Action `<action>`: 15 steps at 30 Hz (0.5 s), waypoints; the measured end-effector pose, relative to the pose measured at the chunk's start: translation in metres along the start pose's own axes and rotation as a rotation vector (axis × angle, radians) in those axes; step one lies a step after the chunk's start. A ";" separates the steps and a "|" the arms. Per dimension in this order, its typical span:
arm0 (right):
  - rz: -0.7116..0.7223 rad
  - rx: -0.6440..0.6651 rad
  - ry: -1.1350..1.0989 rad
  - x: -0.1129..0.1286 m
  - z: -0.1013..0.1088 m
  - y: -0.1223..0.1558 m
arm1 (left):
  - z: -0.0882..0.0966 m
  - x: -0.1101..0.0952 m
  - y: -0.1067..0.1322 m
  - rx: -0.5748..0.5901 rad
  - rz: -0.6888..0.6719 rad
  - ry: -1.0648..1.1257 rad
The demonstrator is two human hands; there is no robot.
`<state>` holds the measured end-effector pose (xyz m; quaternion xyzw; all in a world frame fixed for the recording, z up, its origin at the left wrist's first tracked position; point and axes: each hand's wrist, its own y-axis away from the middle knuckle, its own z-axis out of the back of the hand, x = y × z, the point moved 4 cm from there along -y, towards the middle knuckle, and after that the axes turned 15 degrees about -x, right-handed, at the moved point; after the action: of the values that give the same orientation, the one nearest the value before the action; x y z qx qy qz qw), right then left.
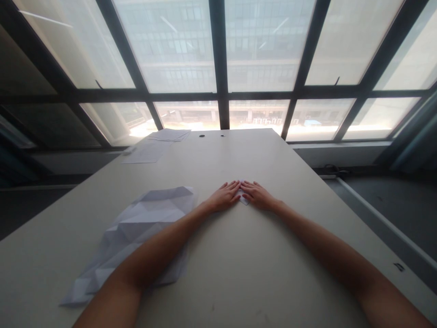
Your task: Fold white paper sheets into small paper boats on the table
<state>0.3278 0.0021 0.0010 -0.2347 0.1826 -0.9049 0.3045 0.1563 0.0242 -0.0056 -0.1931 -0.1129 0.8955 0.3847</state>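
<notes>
A small folded piece of white paper (244,200) lies on the white table (218,282), mostly hidden under my two hands. My left hand (225,196) lies flat on its left side with the fingers stretched out. From the right, my right hand (256,194) rests flat on it too, fingers extended. The fingertips of both hands meet over the paper's far part. Only its near tip and a sliver between the hands show.
Creased, unfolded white paper sheets (136,232) lie left, partly under my left forearm. Several flat sheets (146,151) sit at the far left edge, near a dark round hole (201,135) in the tabletop. Framed windows (221,59) rise beyond the table. Cables (336,171) lie on the right.
</notes>
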 end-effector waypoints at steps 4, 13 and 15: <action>-0.020 0.085 0.045 0.001 -0.002 0.003 | 0.001 -0.003 0.002 0.028 -0.013 -0.049; -0.064 0.093 0.077 -0.007 -0.010 0.002 | 0.001 0.000 0.003 0.050 0.035 -0.070; -0.069 0.085 0.075 -0.006 -0.009 0.002 | 0.001 0.001 0.003 0.046 0.044 -0.059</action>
<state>0.3280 0.0063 -0.0097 -0.1934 0.1469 -0.9301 0.2756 0.1532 0.0225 -0.0058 -0.1601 -0.0995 0.9115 0.3657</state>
